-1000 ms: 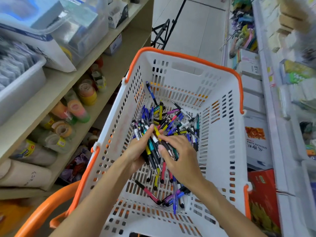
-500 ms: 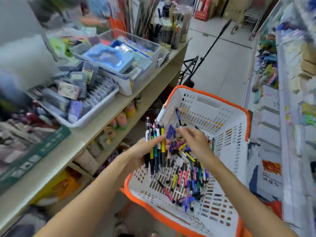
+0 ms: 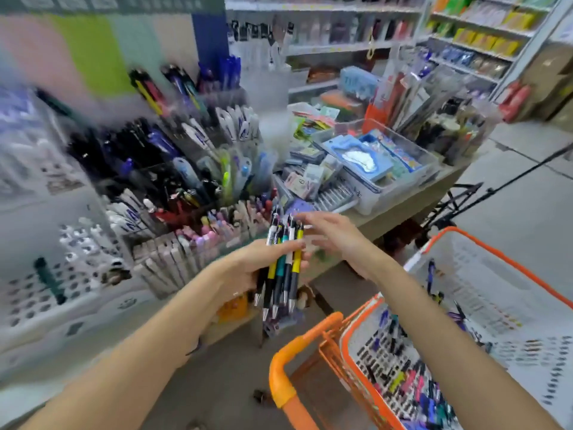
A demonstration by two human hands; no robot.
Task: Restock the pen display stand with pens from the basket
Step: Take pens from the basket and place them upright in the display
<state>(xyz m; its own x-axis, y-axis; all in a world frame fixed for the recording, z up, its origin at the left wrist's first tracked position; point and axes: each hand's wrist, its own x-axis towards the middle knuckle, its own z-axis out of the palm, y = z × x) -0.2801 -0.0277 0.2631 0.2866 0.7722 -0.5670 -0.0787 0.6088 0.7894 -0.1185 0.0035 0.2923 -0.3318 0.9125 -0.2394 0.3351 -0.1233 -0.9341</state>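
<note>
My left hand (image 3: 257, 262) grips a bundle of several click pens (image 3: 283, 262), yellow, teal and black, held upright with tips down. My right hand (image 3: 333, 234) hovers just right of the pen tops, fingers spread and relaxed, touching or nearly touching them. The pen display stand (image 3: 186, 169) rises in tiers at the left, its clear compartments filled with pens; the view of it is blurred. The white basket with orange rim (image 3: 502, 262) sits at the lower right with many loose pens (image 3: 400, 377) in its bottom.
An orange basket handle (image 3: 279, 370) juts up at bottom centre. Clear bins of stationery (image 3: 381, 162) crowd the counter behind the hands. White perforated trays (image 3: 46, 293) stand at the left. Shelves line the back and a tiled aisle (image 3: 527, 197) runs on the right.
Both hands rose out of the basket with the pen bundle and moved left toward the display stand. The view swung up from the basket to the counter.
</note>
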